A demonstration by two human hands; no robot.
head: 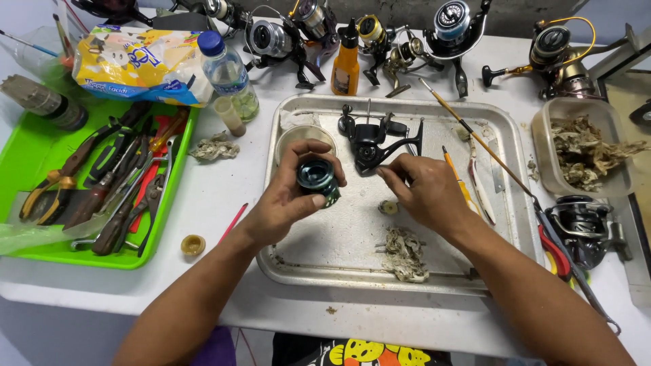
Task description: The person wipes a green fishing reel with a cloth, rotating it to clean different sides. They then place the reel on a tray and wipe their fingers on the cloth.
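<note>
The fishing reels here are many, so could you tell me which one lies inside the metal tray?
The black reel, at the back of the tray, just beyond both hands. The others stand outside it on the table.

We see a glossy dark-teal metal spool (317, 177) w/ a smooth sheen, beside a black reel body (371, 144), satin-finish, prob. metal or hard plastic. Both sit over a dull, scuffed metal tray (505, 176), its surface stained and matt. Frayed grey cloth scraps (405, 254) look rough and fibrous. The green tray (30, 146) is shiny plastic; the water bottle (229, 74) clear, smooth plastic. The white desk (217, 196) reads smooth, semi-matt.
</note>
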